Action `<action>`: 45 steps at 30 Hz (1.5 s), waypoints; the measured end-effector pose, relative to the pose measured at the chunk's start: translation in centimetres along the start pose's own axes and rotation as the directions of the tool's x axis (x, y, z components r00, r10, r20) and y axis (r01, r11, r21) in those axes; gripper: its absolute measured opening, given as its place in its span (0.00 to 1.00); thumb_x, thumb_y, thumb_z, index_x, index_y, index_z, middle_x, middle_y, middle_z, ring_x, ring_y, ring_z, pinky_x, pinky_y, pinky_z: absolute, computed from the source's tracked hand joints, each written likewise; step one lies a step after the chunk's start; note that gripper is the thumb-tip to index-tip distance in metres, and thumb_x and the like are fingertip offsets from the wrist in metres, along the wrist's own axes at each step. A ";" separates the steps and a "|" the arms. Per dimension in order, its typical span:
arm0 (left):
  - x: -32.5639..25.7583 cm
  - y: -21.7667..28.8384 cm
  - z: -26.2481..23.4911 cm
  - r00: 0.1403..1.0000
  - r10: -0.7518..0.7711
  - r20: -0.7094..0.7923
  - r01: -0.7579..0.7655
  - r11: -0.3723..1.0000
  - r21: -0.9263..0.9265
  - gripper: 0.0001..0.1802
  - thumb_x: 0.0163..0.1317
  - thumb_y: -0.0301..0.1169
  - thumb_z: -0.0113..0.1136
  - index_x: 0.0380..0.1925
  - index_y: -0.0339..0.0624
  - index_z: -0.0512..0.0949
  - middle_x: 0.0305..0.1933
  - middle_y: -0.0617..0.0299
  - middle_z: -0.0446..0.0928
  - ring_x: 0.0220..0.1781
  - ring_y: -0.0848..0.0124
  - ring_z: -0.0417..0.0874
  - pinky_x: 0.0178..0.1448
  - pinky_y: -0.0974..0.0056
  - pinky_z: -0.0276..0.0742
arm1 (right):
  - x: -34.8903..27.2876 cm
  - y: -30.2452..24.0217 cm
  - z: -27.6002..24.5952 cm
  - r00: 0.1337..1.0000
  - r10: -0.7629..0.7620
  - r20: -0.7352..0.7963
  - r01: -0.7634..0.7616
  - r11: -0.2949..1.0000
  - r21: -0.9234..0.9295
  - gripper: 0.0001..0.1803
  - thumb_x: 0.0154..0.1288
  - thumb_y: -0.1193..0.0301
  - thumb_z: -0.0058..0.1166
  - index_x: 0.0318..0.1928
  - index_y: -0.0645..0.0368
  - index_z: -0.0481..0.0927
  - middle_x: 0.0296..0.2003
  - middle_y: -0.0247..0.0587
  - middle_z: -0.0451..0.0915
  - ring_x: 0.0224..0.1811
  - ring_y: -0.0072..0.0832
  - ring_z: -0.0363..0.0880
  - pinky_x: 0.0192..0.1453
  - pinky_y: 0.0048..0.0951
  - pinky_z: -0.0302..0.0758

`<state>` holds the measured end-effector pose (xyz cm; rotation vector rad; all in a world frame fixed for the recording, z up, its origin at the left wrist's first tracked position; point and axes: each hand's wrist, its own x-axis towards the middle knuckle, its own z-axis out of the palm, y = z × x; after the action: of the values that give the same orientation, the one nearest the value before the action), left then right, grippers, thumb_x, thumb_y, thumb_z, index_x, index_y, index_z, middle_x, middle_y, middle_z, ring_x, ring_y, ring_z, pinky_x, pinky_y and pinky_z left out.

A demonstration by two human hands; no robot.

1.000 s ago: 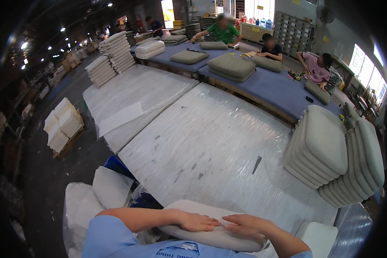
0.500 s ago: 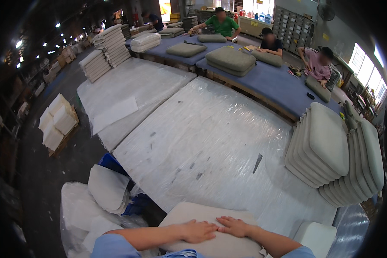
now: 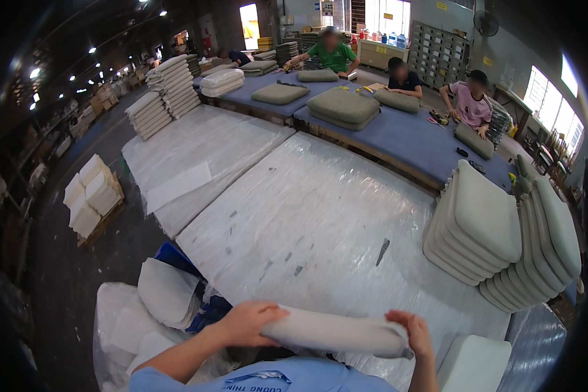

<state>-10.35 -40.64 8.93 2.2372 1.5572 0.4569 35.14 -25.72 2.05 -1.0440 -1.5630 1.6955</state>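
Pale grey fabric cushion cover (image 3: 336,332), rolled long, held at near table edge: left hand (image 3: 247,323) and right hand (image 3: 411,330) each grip an end. Finished padded grey cushions (image 3: 483,225) stacked right; plastic-covered worktable (image 3: 320,209) bare ahead; this cover looks unfilled.

Person's wearing a light blue short-sleeved shirt (image 3: 268,379) with some dark printed lettering on the chest; both forearms are showing bare, no gloves on.
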 end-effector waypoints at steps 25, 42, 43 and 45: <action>2.5 -7.2 -0.2 0.921 0.159 -0.357 -0.254 0.938 -0.236 0.40 0.52 0.48 0.82 0.62 0.44 0.78 0.61 0.51 0.76 0.58 0.51 0.83 0.61 0.53 0.81 | 6.7 -8.6 22.2 0.801 -0.524 0.290 0.424 0.154 -0.893 0.40 0.49 0.49 0.78 0.62 0.50 0.82 0.53 0.35 0.85 0.54 0.37 0.84 0.68 0.52 0.71; -0.4 -7.5 2.4 0.873 0.229 -0.431 -0.378 0.876 -0.299 0.27 0.57 0.45 0.80 0.50 0.39 0.85 0.44 0.53 0.87 0.43 0.55 0.90 0.47 0.59 0.86 | 4.4 -6.9 26.5 0.719 -0.596 0.357 0.474 0.045 -0.879 0.30 0.56 0.51 0.72 0.57 0.49 0.85 0.40 0.28 0.83 0.41 0.29 0.83 0.48 0.35 0.75; -0.5 -7.5 2.5 0.876 0.230 -0.423 -0.375 0.878 -0.299 0.26 0.57 0.44 0.80 0.49 0.39 0.86 0.43 0.54 0.87 0.41 0.56 0.90 0.45 0.60 0.86 | 4.2 -6.8 26.6 0.723 -0.591 0.358 0.474 0.047 -0.879 0.29 0.56 0.52 0.72 0.56 0.49 0.85 0.39 0.28 0.84 0.40 0.29 0.83 0.47 0.35 0.75; -0.7 -7.4 2.4 0.889 0.240 -0.391 -0.374 0.872 -0.315 0.25 0.56 0.42 0.81 0.49 0.38 0.86 0.42 0.53 0.87 0.41 0.55 0.90 0.45 0.59 0.86 | 4.1 -6.5 26.7 0.715 -0.598 0.362 0.485 0.051 -0.873 0.27 0.56 0.53 0.72 0.53 0.50 0.86 0.38 0.28 0.83 0.38 0.29 0.81 0.45 0.34 0.74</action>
<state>-15.55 -39.25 3.27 2.1710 1.1091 1.1933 9.65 -35.21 7.82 -0.7301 -2.5166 -0.0278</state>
